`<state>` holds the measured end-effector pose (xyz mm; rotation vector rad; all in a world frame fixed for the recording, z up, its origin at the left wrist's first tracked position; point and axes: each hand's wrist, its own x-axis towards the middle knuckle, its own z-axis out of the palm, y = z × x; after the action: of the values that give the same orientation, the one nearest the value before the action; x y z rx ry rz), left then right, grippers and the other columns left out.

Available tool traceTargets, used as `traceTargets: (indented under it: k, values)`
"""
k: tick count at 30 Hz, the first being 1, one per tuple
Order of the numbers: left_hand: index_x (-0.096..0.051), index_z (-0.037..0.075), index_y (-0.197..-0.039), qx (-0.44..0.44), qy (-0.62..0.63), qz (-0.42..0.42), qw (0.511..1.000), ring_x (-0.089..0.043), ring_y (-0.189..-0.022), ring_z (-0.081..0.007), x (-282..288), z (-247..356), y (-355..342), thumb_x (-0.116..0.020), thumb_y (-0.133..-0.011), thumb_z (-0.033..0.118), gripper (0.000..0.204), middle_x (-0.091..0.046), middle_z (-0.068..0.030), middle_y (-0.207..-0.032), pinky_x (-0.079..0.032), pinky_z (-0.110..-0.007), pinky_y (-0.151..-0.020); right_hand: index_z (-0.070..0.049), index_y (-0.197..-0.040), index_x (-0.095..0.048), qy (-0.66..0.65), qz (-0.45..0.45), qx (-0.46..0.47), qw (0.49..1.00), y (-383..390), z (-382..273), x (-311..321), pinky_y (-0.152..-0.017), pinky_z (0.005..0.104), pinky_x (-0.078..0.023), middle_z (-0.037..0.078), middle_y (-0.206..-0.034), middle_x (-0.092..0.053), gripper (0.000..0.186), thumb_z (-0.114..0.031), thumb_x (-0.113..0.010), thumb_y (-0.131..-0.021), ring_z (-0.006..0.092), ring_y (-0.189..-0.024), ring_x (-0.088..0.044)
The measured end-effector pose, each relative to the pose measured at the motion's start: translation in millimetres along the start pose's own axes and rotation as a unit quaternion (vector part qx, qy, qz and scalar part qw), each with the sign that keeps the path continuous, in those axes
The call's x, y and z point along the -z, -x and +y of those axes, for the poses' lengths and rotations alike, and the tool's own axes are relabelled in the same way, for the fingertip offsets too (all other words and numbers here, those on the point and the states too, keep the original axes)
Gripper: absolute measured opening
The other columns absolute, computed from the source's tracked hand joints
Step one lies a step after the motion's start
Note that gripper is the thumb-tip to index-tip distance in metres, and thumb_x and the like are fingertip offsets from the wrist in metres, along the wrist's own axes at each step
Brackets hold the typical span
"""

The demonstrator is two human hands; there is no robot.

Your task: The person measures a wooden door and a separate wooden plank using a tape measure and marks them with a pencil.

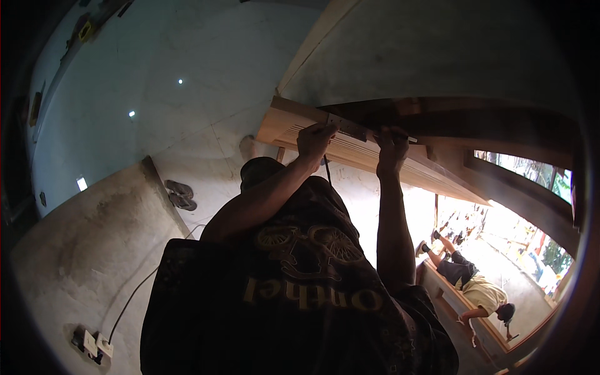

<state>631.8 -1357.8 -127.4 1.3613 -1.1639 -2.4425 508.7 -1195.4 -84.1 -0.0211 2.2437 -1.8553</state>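
Observation:
A wooden louvred panel [292, 119], perhaps a door or shutter, runs from upper middle toward the right in front of me. On its edge lies a flat metal plate [347, 127] that looks like a hinge. My left hand [314, 142] is closed, its fingertips pinching at the plate's left end. A thin dark strip [327, 170] hangs just below that hand; I cannot tell what it belongs to. My right hand [392, 149] is raised beside the plate's other end, its fingers curled round a slim tool with a pale tip [410, 139]. The tool's kind is hidden.
At lower right, another person [476, 289] bends over a wooden frame [459, 305]. A pair of sandals [180, 195] lies on the floor at left. A cable [132, 294] leads to a wall socket [99, 344]. Dark timber [500, 125] crosses the upper right.

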Motion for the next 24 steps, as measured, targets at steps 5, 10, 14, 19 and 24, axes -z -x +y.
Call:
traceTargets:
  k: [5,10,14,19,24]
  values:
    - [-0.076,0.003,-0.081,0.002,-0.028,0.033,0.999,-0.061,-0.067,-0.0098,-5,2,2,-0.086,-0.083,0.032,0.031,-0.070,-0.0014,-0.074,-0.050,-0.031,-0.067,0.000,-0.116,-0.059,-0.025,-0.003,0.002,1.000,-2,20,2,-0.089,0.0389,-0.064,0.010,-0.104,-0.064,0.025,-0.008,-0.073,-0.098,0.0221,-0.094,-0.071]
    - [-0.075,0.002,-0.083,0.079,-0.011,0.079,0.994,-0.062,-0.065,-0.0124,-22,7,-1,-0.092,-0.079,0.034,0.036,-0.071,-0.0034,-0.075,-0.051,-0.032,-0.066,0.001,-0.114,-0.060,-0.050,-0.013,-0.013,0.999,0,24,-3,-0.089,0.0400,-0.063,0.011,-0.103,-0.064,0.020,-0.010,-0.070,-0.099,0.0223,-0.094,-0.071]
    - [-0.074,0.002,-0.084,0.109,0.009,0.116,0.987,-0.061,-0.061,-0.0128,-32,5,-4,-0.093,-0.079,0.031,0.035,-0.071,-0.0041,-0.074,-0.051,-0.032,-0.063,0.000,-0.113,-0.060,-0.051,-0.029,-0.007,0.998,-2,28,-2,-0.088,0.0404,-0.063,0.012,-0.103,-0.065,0.020,-0.011,-0.069,-0.100,0.0220,-0.095,-0.071]
    - [-0.074,0.003,-0.086,0.125,0.012,0.133,0.983,-0.062,-0.062,-0.0137,-44,10,1,-0.091,-0.082,0.028,0.030,-0.071,-0.0045,-0.075,-0.051,-0.033,-0.063,0.001,-0.116,-0.061,-0.075,-0.042,-0.005,0.996,-5,33,7,-0.089,0.0403,-0.063,0.013,-0.106,-0.067,0.023,-0.013,-0.070,-0.099,0.0219,-0.098,-0.071]
    - [-0.072,0.008,-0.093,0.134,0.018,0.126,0.983,-0.062,-0.072,-0.0143,-44,9,1,-0.090,-0.084,0.027,0.028,-0.069,-0.0019,-0.080,-0.049,-0.035,-0.072,0.001,-0.108,-0.067,-0.010,-0.007,0.013,1.000,-1,25,10,-0.081,0.0343,-0.061,0.012,-0.094,-0.073,0.021,-0.015,-0.071,-0.096,0.0194,-0.089,-0.073]
